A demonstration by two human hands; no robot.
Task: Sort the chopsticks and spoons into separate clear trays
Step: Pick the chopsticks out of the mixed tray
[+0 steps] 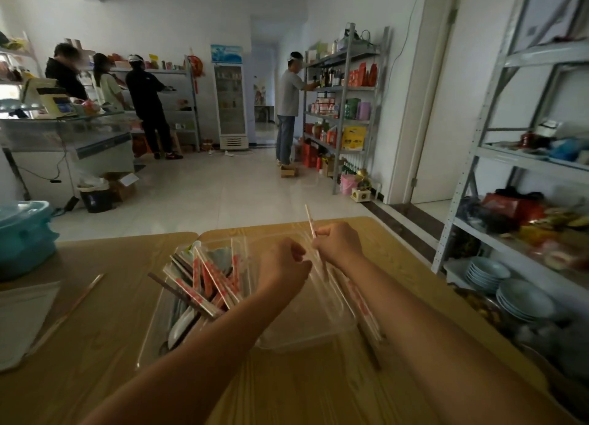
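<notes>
1 wrapped chopstick pack (pixel 310 220): pinched in right hand (pixel 338 244), over right clear tray (pixel 306 341). Left hand (pixel 283 263): fingers curled, any hold cannot be told. Right clear tray: few sorted chopsticks (pixel 361 300). Left clear tray (pixel 149 335): mixed pile (pixel 210 278), spoons included. Progress: early, judged; most remains unsorted.

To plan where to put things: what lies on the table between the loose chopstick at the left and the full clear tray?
Nothing: in the head view, only bare table shows between the loose chopstick and the full clear tray.
</notes>
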